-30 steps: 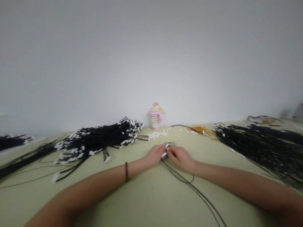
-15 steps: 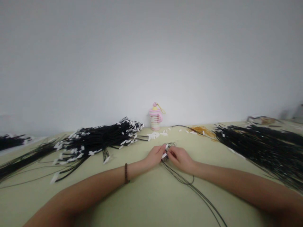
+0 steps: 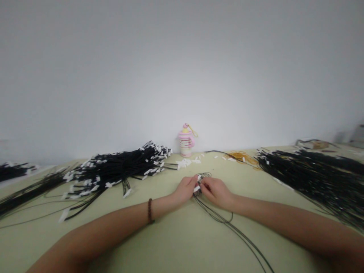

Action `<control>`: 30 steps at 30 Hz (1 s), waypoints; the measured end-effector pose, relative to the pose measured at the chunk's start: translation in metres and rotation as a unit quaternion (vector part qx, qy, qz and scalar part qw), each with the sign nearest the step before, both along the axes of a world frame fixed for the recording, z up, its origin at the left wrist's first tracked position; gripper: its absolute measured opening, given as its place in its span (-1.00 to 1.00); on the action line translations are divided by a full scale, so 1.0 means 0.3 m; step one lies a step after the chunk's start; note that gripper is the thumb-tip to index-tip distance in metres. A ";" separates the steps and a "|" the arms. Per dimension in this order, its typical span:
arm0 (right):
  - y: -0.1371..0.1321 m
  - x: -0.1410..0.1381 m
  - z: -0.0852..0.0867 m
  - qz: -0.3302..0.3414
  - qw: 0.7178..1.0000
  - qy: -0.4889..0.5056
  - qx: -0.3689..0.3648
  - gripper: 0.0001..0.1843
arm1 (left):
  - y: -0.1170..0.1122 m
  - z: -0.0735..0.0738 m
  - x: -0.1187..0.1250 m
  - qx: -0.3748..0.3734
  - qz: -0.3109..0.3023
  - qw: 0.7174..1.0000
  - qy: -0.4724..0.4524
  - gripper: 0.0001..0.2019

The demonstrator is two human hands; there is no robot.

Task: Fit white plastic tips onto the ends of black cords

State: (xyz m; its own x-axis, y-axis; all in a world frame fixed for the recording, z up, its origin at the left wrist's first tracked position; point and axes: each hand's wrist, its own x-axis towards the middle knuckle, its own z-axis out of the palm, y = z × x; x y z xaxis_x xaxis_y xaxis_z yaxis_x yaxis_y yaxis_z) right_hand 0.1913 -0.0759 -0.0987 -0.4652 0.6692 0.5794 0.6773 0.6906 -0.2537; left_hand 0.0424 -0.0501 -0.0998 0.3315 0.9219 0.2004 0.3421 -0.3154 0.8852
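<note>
Both hands meet at the middle of the table around a white connector [image 3: 196, 188] on thin dark wires [image 3: 212, 213]. My left hand [image 3: 184, 189] is closed, its fingers pinching the connector from the left. From the right, my right hand [image 3: 216, 192] is closed too, its thumb and fingertips at the wires beside the connector. A second small white piece shows between the fingertips. The wires loop behind the fingers and trail down to the right toward the near edge. Fingertip details are small and partly hidden.
Black cable bundles with white connectors [image 3: 122, 167] lie on the left, more dark cables [image 3: 313, 182] on the right. Loose white connectors [image 3: 184, 163] lie before a pink-and-white cup-shaped item [image 3: 186, 144] by the wall. Yellow bands [image 3: 241, 156] lie right of it.
My right hand's fingers have closed in slightly around the wires near the connector. Both hands otherwise stay in nearly the same place.
</note>
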 end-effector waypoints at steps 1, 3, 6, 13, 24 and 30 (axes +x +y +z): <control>0.001 0.000 0.000 0.000 1.000 -0.001 0.000 -0.85 | -0.001 0.001 0.001 -0.006 -0.001 1.000 -0.004 -0.56; 0.003 0.001 0.001 0.000 1.000 -0.003 -0.001 -0.85 | -0.003 0.003 0.002 -0.019 -0.003 1.000 -0.013 -0.57; 0.004 0.000 0.001 -0.003 1.000 -0.004 -0.001 -0.84 | -0.005 0.006 0.006 -0.038 -0.003 0.999 -0.030 -0.59; 0.003 -0.001 0.002 -0.010 1.000 -0.007 -0.002 -0.85 | -0.008 0.013 0.007 -0.072 -0.002 0.996 -0.058 -0.61; -0.001 -0.002 0.007 -0.017 1.000 -0.005 0.000 -0.85 | -0.021 0.032 0.011 -0.097 -0.002 0.992 -0.082 -0.64; 0.003 0.000 0.000 -0.014 1.000 -0.011 0.003 -0.85 | -0.015 0.022 0.011 -0.088 -0.006 0.994 -0.069 -0.63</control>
State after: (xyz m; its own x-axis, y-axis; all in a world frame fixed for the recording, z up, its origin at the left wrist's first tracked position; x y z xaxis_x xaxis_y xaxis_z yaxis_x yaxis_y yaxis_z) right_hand 0.1914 -0.0751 -0.0986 -0.4583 0.6794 0.5731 0.7019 0.6722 -0.2355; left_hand 0.0457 -0.0547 -0.0933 0.3230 0.9430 0.0805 0.2110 -0.1547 0.9652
